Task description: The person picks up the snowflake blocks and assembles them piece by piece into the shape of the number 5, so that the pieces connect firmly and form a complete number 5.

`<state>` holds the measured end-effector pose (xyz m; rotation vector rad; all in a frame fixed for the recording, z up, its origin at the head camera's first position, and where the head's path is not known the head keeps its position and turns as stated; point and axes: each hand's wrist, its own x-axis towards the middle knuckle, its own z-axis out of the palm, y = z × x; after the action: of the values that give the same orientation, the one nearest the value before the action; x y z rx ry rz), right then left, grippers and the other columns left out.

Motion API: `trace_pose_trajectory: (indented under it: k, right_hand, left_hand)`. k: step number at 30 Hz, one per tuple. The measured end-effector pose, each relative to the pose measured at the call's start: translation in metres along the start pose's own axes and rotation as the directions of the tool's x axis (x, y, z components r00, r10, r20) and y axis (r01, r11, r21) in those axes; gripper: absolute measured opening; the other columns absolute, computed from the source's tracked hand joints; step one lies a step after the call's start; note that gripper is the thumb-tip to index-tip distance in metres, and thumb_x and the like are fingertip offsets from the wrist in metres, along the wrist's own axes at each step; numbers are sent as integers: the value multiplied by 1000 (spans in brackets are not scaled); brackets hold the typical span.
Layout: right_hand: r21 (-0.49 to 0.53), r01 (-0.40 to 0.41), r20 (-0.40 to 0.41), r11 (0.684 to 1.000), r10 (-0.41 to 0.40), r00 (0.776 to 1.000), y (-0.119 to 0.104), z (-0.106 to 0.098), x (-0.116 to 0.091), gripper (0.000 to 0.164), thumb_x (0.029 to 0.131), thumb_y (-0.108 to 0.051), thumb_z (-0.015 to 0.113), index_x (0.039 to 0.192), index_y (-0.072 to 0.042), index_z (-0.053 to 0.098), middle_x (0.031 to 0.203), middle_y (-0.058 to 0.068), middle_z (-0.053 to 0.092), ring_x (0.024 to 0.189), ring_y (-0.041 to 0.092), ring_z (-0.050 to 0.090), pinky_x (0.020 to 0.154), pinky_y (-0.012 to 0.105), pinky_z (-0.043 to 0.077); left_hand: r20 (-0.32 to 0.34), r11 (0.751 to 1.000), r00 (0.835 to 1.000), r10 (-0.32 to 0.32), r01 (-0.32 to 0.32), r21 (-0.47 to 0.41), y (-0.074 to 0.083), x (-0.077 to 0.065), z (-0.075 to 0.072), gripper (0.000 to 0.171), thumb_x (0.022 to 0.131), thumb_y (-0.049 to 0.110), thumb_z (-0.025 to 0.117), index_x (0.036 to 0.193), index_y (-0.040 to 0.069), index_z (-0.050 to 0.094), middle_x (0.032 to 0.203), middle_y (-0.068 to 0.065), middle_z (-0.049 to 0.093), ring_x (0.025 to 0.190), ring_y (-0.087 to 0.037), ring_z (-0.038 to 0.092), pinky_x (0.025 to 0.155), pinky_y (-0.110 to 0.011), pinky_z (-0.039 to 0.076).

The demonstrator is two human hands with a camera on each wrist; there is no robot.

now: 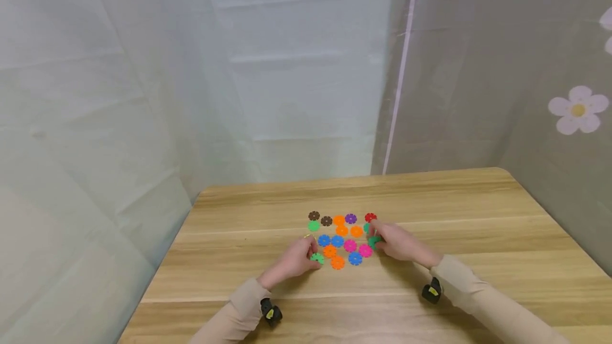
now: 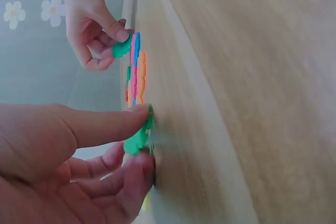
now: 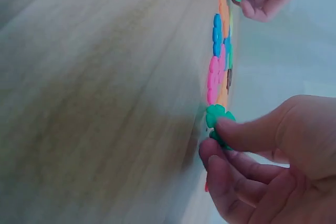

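Evidently, the work lies on the wooden table [image 1: 224, 222], midway between its left and right edges and a little in from its far edge. On the side toward the table's right edge, the right hand [image 1: 402, 242] has thumb and fingers together on a teal disc [image 1: 374, 242]; toward the left edge, the left hand [image 1: 297, 258] pinches a light green disc [image 1: 317, 258]. Only these two pieces look picked up, so the work seems barely begun: the orange discs [image 1: 337, 263], blue discs [image 1: 355, 258] and pink discs [image 1: 365, 250] lie flat, with the purple disc [image 1: 351, 218], red disc [image 1: 370, 217] and brown discs [image 1: 314, 215] nearer the far edge. No interlocked pair can be made out, and the two held discs are well apart. Another teal piece [image 1: 367, 228] is partly hidden by the right fingers; whether they touch it cannot be told.
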<state>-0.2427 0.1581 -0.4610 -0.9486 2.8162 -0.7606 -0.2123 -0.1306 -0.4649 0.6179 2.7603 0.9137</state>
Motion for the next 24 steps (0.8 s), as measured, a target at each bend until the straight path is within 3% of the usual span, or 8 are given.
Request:
trace_pose_trajectory:
  k: [5,9,13,19,24]
  right_hand:
    - [28,21,-60,999,-19,998,2,2,-2,20,87,10,60,99,-6,59,88,5,66,74,13,54,64,23,50]
    - [30,46,-105,998,-42,994,3,3,-1,20,86,9,60,101,-4,60,85,4,65,69,10,51,61,21,48]
    - [33,69,-120,997,-65,991,0,4,0,22,86,8,61,103,-5,60,87,5,67,70,9,52,62,19,49]
    - [58,75,-119,995,-68,991,-6,4,3,21,86,8,62,102,-4,61,89,7,68,73,10,57,64,20,51]
    - [70,96,-128,993,-86,988,-11,4,3,21,84,8,63,101,-5,61,89,7,69,76,12,62,66,20,53]
  left_hand:
    - [49,989,998,-31,38,-141,-4,2,0,18,82,3,73,94,4,59,75,-1,54,64,-10,45,54,-19,39]
    - [76,960,995,-66,84,-267,-8,5,-1,13,86,0,68,96,0,61,77,-2,55,59,-10,47,49,-18,41]
    - [82,937,992,-91,114,-331,-8,7,-3,11,88,1,66,98,-1,61,79,-5,57,59,-12,49,48,-18,42]
    - [81,908,990,-118,141,-394,-4,7,-4,15,88,5,67,100,-2,62,84,-8,63,69,-14,56,59,-24,47]
    - [90,859,985,-145,171,-482,-3,8,-2,20,89,7,66,106,-4,62,88,-9,64,76,-15,62,72,-31,55]
